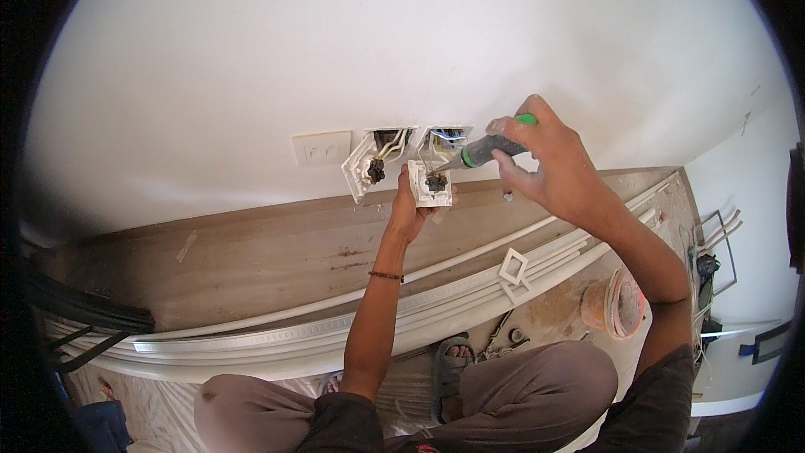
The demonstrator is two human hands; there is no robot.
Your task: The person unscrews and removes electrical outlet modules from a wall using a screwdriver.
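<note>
My left hand [406,216] grips a white wall socket [432,197] from below and its left side, with the wired back turned up. Above it is a wall box [449,135] with blue and other wires inside. In my right hand [547,155] is a screwdriver [483,151] with a black and green handle, its fingers wrapped round it. The tip points down-left at the socket's dark terminals; whether it sits in a screw is too small to tell. To the left, a second white socket [359,169] hangs by its wires from another wall box [391,139].
A white switch plate [322,149] is mounted on the wall at left. Long white pipes and trunking [335,319] lie across the floor below my hands, with white square frames [513,267] on them. An orange-white bucket [597,305] stands at right. Black material [88,302] lies far left.
</note>
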